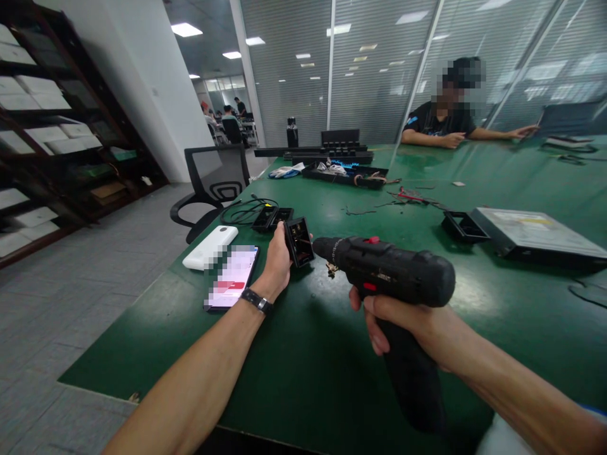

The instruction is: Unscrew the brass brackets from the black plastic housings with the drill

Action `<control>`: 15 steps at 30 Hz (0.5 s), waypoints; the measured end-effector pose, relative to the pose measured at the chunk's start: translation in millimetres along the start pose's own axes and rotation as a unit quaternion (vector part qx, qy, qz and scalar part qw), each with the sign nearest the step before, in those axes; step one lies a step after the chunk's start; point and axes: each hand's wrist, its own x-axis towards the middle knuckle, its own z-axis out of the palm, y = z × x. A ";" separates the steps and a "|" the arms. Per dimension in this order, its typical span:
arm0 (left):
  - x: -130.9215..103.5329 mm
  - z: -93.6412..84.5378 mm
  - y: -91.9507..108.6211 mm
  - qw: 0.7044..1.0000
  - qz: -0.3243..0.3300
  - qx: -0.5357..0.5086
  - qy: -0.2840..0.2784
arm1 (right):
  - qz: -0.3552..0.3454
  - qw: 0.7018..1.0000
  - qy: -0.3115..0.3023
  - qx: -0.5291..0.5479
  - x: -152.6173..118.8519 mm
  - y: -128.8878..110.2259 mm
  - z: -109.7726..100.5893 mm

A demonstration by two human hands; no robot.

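One drill, one phone, one bottle

The right hand is gripping the drill by its handle, fingers curling round the front just below the drill's body. The right forearm is slanting in from the drill's right. The left hand is holding itself raised just left of the drill's nose, its fingers partly hiding, while the left forearm is sloping up, left of the drill.
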 end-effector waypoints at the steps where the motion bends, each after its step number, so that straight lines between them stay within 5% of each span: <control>1: 0.3 0.1 -0.7 1.000 0.005 -0.002 0.004 | -0.002 1.000 -0.002 0.000 0.2 -0.3 -0.3; 15: -7.7 0.0 2.1 0.997 0.046 -0.027 -0.051 | 0.000 1.000 0.003 0.025 -0.4 -3.5 1.2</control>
